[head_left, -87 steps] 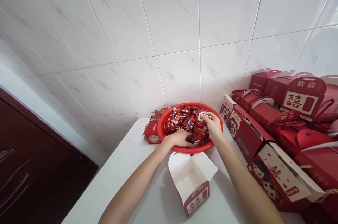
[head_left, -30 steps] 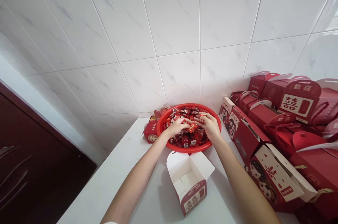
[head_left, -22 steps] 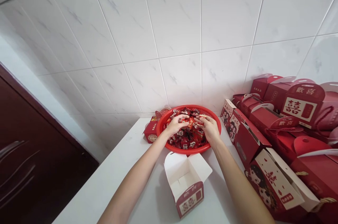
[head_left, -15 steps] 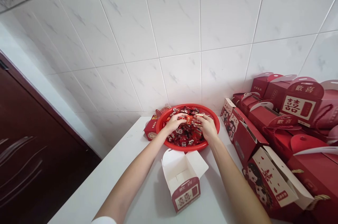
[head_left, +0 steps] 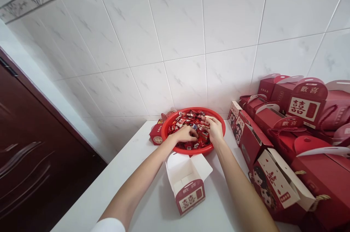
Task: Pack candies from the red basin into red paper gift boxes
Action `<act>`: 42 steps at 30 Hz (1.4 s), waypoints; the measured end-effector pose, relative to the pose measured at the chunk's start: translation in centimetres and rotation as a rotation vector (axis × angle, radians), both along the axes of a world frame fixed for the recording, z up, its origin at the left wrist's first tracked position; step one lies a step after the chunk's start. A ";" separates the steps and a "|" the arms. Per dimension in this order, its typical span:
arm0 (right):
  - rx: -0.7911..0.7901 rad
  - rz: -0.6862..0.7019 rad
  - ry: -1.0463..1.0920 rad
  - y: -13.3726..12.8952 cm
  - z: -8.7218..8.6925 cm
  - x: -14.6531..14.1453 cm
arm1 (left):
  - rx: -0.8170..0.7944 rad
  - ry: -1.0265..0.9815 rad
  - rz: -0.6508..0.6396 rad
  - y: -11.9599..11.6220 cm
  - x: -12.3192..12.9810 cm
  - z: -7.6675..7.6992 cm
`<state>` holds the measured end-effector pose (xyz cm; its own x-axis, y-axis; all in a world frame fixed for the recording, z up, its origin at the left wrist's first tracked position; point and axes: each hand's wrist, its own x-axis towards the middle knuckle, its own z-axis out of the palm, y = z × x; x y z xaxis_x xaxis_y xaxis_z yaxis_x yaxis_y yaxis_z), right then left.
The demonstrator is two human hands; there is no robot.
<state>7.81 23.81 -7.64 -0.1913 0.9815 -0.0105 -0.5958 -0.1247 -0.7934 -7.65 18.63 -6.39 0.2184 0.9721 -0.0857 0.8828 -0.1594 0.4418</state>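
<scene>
A red plastic basket [head_left: 166, 141] full of small wrapped candies [head_left: 182, 118] stands against the wall. My left hand [head_left: 186, 134] reaches down into the candies, its fingers curled together; what they hold, if anything, is hidden. At the basket's right side, my right hand [head_left: 214, 129] has its fingers closed on wrapped candies [head_left: 207, 120]. In front of the basket, an open red and white box [head_left: 188, 188] rests on the white table, its flaps up and its white inside showing.
Many red gift boxes [head_left: 306, 104] are stacked along the right side of the table [head_left: 144, 192]. A small red box [head_left: 156, 134] stands left of the basket. Behind is a tiled wall [head_left: 183, 24]; a dark red door [head_left: 30, 144] is at the left.
My left hand has moved down and slightly right in the basket, and its fingers have curled in. My right hand stays at the right side with candies. The view has shifted slightly.
</scene>
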 end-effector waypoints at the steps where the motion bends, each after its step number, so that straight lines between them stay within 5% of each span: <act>1: -0.021 0.005 -0.004 0.0 0.0 0.0 | -0.002 0.049 -0.019 -0.1 0.3 0.2; 8: -0.045 0.029 -0.031 -0.2 0.2 -0.1 | -0.060 0.391 -0.022 -0.4 1.7 1.0; 13: -0.032 0.038 -0.030 -0.1 0.1 -0.1 | 0.061 0.563 -0.193 0.0 1.8 0.9; 20: -0.035 0.031 -0.050 -0.4 0.5 0.0 | -0.138 0.532 -0.111 0.5 2.0 0.7; 42: 0.022 0.051 -0.101 -0.3 0.3 0.0 | -0.183 0.462 -0.059 0.8 1.9 0.3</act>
